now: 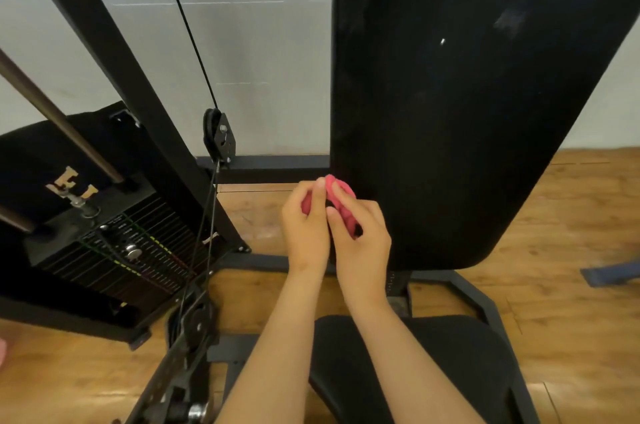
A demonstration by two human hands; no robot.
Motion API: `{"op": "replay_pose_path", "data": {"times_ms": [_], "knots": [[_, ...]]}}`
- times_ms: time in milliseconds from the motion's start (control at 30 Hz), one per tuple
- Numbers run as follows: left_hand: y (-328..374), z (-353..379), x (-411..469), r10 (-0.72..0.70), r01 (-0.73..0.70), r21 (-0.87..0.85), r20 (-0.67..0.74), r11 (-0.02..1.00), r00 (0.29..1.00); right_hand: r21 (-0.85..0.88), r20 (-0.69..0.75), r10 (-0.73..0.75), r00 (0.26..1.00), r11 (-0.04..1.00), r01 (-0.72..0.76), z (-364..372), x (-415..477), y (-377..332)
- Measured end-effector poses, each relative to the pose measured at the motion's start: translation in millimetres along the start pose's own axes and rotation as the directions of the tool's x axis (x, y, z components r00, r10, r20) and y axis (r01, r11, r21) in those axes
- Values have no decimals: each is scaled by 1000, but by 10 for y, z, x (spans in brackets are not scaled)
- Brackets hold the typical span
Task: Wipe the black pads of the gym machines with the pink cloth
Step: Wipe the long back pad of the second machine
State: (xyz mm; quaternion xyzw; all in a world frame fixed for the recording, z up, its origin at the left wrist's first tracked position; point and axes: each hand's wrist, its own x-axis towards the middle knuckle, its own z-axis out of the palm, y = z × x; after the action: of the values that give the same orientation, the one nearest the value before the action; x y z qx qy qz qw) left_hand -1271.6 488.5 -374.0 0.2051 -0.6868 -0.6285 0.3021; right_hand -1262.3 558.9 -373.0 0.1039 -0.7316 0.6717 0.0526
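A person's left hand [306, 222] and right hand [362, 240] both pinched the bunched pink cloth [341, 193], the two-handed grip closed on it just beside the lower left edge of the upright back pad [467, 105]. A pale smudge [509, 20] showed up and to the right of the grip and the seat pad [443, 361] lay below it, so most wiping appeared left to do

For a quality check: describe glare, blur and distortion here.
Head view: wide-angle distortion splays the frame post and back pad outward; a pale smudgy sheen shows on the pad's upper right; the pink cloth looks slightly soft; the light is even, without hard shadows.
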Motion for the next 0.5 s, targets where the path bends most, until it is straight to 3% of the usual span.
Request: {"op": "replay_pose_path", "data": {"times_ms": [200, 500], "knots": [[-340, -56, -100, -145, 145, 1, -5, 989, 989, -24, -50, 53, 997, 998, -54, 93, -190, 274], [-1024, -215, -378, -346, 326, 268, 30, 907, 938, -2, 42, 317, 947, 948, -317, 82, -604, 888]]}}
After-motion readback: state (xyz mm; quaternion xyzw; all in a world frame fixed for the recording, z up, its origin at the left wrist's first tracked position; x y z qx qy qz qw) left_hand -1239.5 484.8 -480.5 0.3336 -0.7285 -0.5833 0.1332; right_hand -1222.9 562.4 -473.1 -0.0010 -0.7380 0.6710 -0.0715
